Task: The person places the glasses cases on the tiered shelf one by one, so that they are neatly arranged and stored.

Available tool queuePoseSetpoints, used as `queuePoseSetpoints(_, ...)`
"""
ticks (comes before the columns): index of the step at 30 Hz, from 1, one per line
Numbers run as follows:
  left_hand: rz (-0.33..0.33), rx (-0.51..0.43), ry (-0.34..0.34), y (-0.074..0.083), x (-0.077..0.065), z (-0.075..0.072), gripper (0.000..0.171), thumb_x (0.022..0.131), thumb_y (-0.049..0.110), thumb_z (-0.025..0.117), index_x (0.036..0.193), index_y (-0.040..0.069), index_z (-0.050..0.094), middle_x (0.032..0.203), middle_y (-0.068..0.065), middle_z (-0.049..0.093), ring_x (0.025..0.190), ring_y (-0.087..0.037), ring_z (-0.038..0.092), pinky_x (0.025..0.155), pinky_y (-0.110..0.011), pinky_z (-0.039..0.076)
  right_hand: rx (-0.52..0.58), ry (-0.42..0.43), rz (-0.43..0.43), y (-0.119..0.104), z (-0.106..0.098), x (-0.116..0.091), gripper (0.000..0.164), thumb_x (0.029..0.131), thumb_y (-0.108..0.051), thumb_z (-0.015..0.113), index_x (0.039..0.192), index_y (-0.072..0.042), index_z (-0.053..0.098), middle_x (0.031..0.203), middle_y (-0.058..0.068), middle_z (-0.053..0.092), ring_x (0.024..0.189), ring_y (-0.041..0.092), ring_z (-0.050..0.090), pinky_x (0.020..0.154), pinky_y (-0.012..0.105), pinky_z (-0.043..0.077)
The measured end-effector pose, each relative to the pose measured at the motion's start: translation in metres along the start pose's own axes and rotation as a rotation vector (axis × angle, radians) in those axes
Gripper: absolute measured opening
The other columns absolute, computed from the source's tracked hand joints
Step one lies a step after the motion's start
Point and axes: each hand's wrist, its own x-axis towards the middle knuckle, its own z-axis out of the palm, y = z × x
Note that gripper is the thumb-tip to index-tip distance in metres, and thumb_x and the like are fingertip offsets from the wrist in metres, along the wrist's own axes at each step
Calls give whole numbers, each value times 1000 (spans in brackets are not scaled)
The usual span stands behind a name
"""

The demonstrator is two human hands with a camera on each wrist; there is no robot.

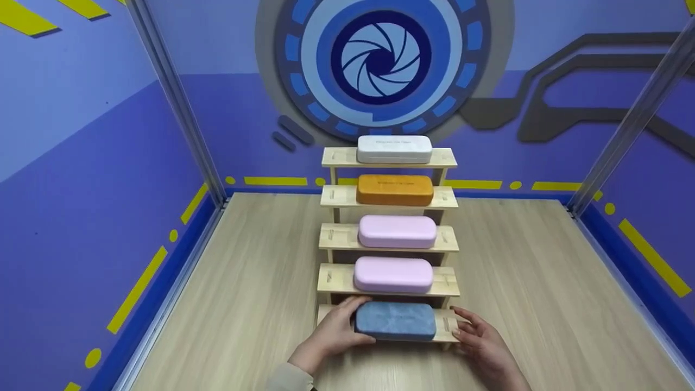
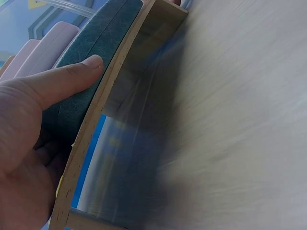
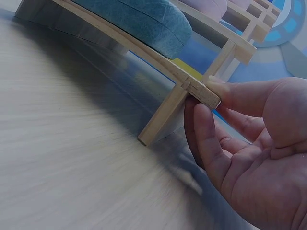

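Note:
A blue glasses case (image 1: 396,321) lies on the lowest step of a wooden stepped rack (image 1: 445,280). My left hand (image 1: 337,329) grips the left end of this case; in the left wrist view the thumb (image 2: 72,79) lies along its front side. At the right end of the same step, my right hand (image 1: 485,344) pinches the board between thumb and fingers, plain in the right wrist view, where the thumb (image 3: 240,96) is on top and the fingers are below. The blue case (image 3: 139,24) and the right hand are apart.
Higher steps carry two pink cases (image 1: 393,274), an orange case (image 1: 395,190) and a white case (image 1: 394,149). The rack stands on a wood-grain table (image 1: 260,260). Blue printed panels (image 1: 228,119) with metal corner posts (image 1: 179,98) enclose the back and sides.

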Motion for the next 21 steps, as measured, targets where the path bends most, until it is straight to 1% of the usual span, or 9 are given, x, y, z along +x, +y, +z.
queuePoseSetpoints(7, 3, 1, -2, -1, 0, -1, 83, 71, 29, 94, 144, 15, 56, 142, -6, 61, 128, -25, 59, 114, -43, 49, 11, 20, 29, 0, 0, 0, 78, 99, -12, 67, 160, 1, 22, 116, -4, 71, 93, 8, 70, 74, 24, 59)
queuePoseSetpoints(14, -6, -1, -10, -1, 0, -2, 84, 71, 29, 94, 144, 14, 56, 143, -7, 60, 129, -26, 59, 114, -44, 49, 16, 25, 30, -1, 1, 0, 77, 98, -12, 68, 160, 0, 24, 116, -4, 70, 93, 8, 70, 74, 24, 60)
queuePoseSetpoints(18, -7, -6, -12, -1, -1, -3, 87, 71, 29, 94, 147, 12, 54, 144, -8, 59, 131, -28, 58, 116, -45, 48, 14, 12, 23, 0, 0, 0, 77, 99, -12, 67, 160, 0, 23, 115, -4, 70, 91, 7, 69, 73, 23, 59)
queuePoseSetpoints(21, -7, -4, -15, -1, -2, -4, 88, 72, 29, 94, 148, 10, 53, 146, -9, 58, 133, -29, 57, 117, -45, 47, 15, 17, 28, 0, 0, 1, 76, 98, -12, 68, 160, 0, 24, 115, -4, 70, 91, 7, 69, 73, 23, 59)
